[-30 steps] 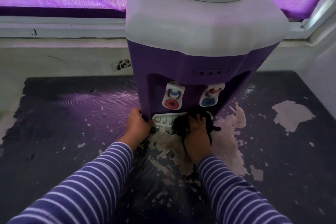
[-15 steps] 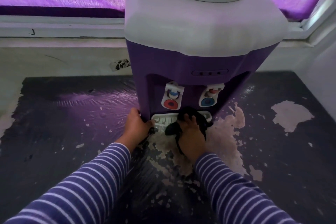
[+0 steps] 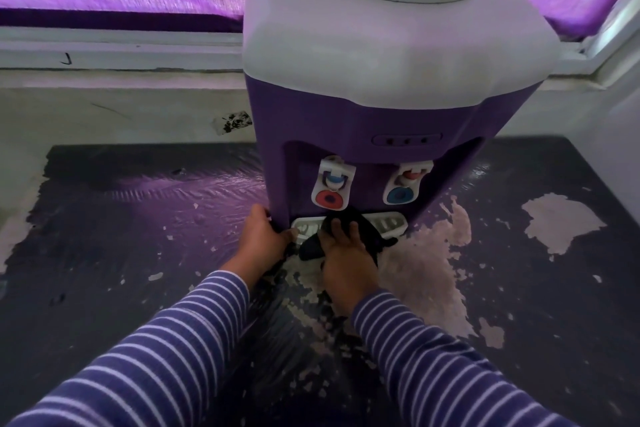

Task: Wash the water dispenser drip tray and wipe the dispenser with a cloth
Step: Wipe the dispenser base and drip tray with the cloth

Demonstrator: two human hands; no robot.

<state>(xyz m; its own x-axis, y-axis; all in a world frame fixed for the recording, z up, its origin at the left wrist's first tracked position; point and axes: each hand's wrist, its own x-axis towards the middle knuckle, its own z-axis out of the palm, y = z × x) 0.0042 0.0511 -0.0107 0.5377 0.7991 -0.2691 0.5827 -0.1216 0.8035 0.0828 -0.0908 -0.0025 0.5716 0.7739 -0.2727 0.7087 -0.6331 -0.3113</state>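
Dispenser [image 3: 381,107]: purple body, white top, on a peeling dark counter [image 3: 138,236].
Drip tray [image 3: 389,224]: white, seated at 6 o'clock of the dispenser's base, under the taps [image 3: 332,187]; any contents are hidden.
Cloth [image 3: 370,236]: black, lying across the tray's middle.
Right hand [image 3: 346,253]: fingers spread flat, pressing the cloth.
Left hand [image 3: 263,239]: clasping the dispenser's lower corner, at the tray's 9 o'clock.

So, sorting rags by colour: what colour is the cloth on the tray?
The cloth is black, head view.

Smooth plastic dispenser [image 3: 346,121] – satin; cloth [image 3: 369,234] – dark matt fabric; tabletop [image 3: 138,218] glossy w/ flaking coat.
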